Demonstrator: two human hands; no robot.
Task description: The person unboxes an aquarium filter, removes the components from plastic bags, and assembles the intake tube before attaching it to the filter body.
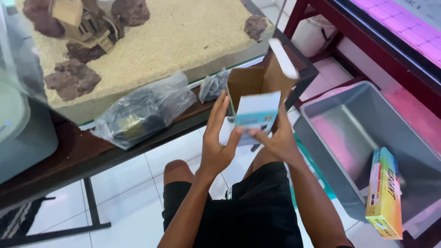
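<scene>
Cardboard box (255, 98), flaps open, between both hands: left (216, 144) flat alongside, right (275, 140) gripping beneath.

Head camera looks steeply down, close, perhaps tilted.

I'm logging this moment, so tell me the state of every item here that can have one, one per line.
Small pale blue cardboard box: top flaps open, held upright.
Left hand: fingers spread flat against the box's side.
Right hand: gripping the box.
Clear plastic bag of dark parts: lying closed on the table.
Glass tank with sand and rocks: dry, no water visible.
Grey plastic tub: uncovered.
Rainbow-coloured box: closed, leaning inside the tub.
</scene>
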